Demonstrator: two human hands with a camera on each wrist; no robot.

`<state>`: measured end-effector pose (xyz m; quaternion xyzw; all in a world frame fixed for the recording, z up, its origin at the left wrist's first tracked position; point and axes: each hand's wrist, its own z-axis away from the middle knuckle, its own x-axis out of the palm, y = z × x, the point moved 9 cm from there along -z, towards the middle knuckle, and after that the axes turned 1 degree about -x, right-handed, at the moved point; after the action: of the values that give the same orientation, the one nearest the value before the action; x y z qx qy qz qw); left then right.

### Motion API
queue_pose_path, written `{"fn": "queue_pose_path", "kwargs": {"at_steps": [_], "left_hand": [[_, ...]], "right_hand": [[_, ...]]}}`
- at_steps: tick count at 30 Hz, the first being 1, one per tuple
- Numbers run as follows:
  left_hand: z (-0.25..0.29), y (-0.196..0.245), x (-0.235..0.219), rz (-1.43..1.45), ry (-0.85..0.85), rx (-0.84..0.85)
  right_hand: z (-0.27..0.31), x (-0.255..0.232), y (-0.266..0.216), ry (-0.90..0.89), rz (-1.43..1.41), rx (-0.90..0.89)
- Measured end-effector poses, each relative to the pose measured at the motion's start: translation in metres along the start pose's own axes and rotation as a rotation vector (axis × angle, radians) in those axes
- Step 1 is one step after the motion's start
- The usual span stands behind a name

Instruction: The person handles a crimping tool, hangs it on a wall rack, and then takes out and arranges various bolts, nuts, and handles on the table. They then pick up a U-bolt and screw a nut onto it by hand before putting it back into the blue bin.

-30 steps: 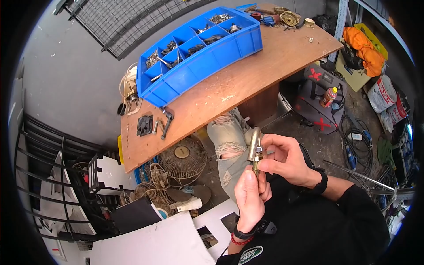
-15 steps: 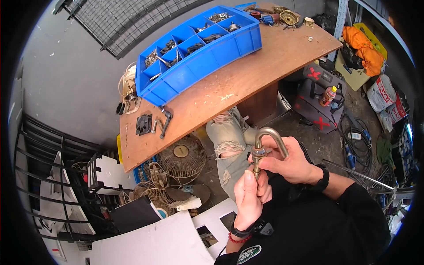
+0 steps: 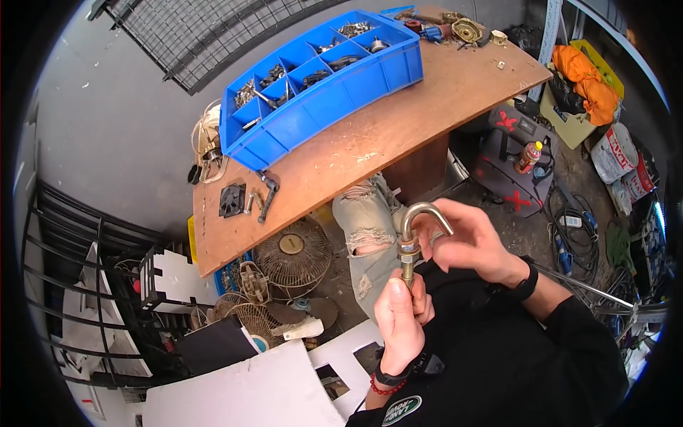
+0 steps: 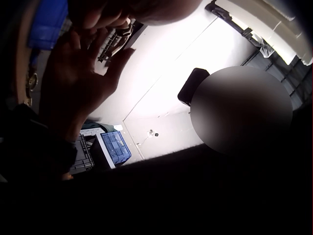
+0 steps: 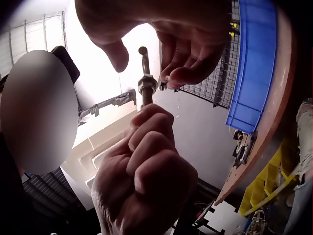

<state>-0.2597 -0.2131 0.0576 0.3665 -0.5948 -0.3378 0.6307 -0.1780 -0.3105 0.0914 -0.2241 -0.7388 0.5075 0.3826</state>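
Note:
A metal hook bolt [image 3: 407,229] stands upright, its J-shaped bend at the top curving over to the right. My left hand [image 3: 400,320] grips the lower end of its threaded shank, thumb up along the front. A nut [image 3: 408,250] and washer sit on the thread just below the bend. Beside the hook is my right hand [image 3: 475,245], fingers loosely bent and thumb apart from them. In the right wrist view, the nut [image 5: 147,84] shows above the fist, with a gap between the right thumb and fingers. The left wrist view is dark, and the bolt is hidden there.
A blue divided bin [image 3: 327,99] of hardware stands on the wooden table [image 3: 370,153]. A small black fan [image 3: 233,201], bolts and a black-handled tool [image 3: 268,196] lie near its left end. Below are old fans [image 3: 293,245] and white panels [image 3: 242,384]. A bottle [image 3: 528,156] stands at right.
The hook's bend swung out from edge-on to point right, then turned slightly. My right thumb and fingers have come off the nut and moved right. The left hand keeps its grip.

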Motion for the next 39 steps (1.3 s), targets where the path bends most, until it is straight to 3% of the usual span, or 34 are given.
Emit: {"fn": "queue_pose_path", "kwargs": {"at_steps": [2, 7, 10, 12, 16, 17, 21, 24, 30, 34, 39], "left_hand": [[-0.001, 0.002, -0.001, -0.030, 0.011, 0.013], [-0.001, 0.000, -0.005, -0.172, 0.012, 0.007], [-0.002, -0.003, -0.006, -0.314, -0.025, -0.019], [-0.004, -0.007, -0.004, -0.416, -0.065, -0.039], [-0.008, 0.005, 0.005, -0.471, 0.038, 0.063], [-0.009, 0.009, 0.004, -0.543, -0.005, 0.126], [-0.008, 0.012, -0.002, -0.538, 0.044, 0.257], [-0.007, 0.004, -0.002, -0.375, 0.031, 0.156], [-0.005, -0.007, 0.000, -0.252, -0.052, 0.192], [-0.007, -0.008, 0.003, -0.160, -0.102, 0.100], [-0.005, -0.003, 0.007, -0.249, -0.073, 0.110]], "right_hand": [[-0.003, -0.006, -0.013, 0.024, -0.006, -0.103], [-0.002, -0.018, -0.035, 0.201, 0.324, -0.178], [-0.001, -0.018, -0.034, 0.141, 0.426, -0.054], [0.001, -0.017, -0.038, 0.138, 0.545, -0.128], [0.006, -0.010, -0.044, 0.154, 0.661, -0.252], [0.007, -0.009, -0.044, 0.151, 0.656, -0.255], [0.009, -0.003, -0.045, 0.133, 0.655, -0.283], [0.009, 0.000, -0.041, 0.103, 0.676, -0.304], [0.010, 0.013, -0.043, 0.012, 0.675, -0.356], [0.010, 0.016, -0.042, -0.019, 0.644, -0.349], [0.010, 0.015, -0.045, -0.022, 0.740, -0.420]]}}
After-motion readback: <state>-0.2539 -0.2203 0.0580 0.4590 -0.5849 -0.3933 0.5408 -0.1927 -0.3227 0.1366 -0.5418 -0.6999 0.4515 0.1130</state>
